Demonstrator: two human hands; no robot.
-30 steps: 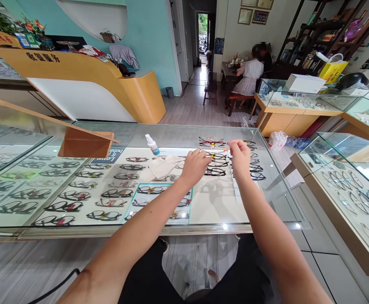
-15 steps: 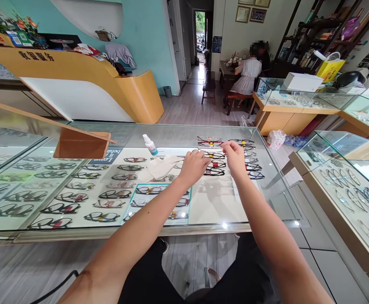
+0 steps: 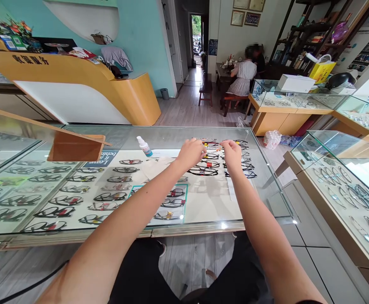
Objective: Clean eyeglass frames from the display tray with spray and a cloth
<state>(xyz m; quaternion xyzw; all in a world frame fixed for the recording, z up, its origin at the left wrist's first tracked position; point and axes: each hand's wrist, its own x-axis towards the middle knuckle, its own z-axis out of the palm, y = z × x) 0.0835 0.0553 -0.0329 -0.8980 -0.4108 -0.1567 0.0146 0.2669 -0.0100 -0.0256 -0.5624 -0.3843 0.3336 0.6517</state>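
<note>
Both my arms reach across the glass display counter (image 3: 266, 198) toward its far side. My left hand (image 3: 190, 153) and my right hand (image 3: 231, 152) are closed, fingers curled in a pinch. Between them is a thin pair of glasses (image 3: 210, 145) with a small yellow and red tag, one end at each hand. Just in front of my hands a dark-framed pair of glasses (image 3: 203, 171) lies on a white sheet. A white cloth (image 3: 154, 166) lies left of my left wrist. A small spray bottle (image 3: 144, 146) stands further left.
Rows of glasses (image 3: 76, 190) fill the case under the glass. A wooden mirror stand (image 3: 76, 147) sits at the left. More glass cases (image 3: 345, 177) stand to the right. A curved orange desk (image 3: 133, 93) is beyond. People sit at a table (image 3: 244, 71) at the back.
Both hands have moved a little farther away over the counter and closer together. My left hand has lifted off the spot beside the cloth. The view has shifted slightly.
</note>
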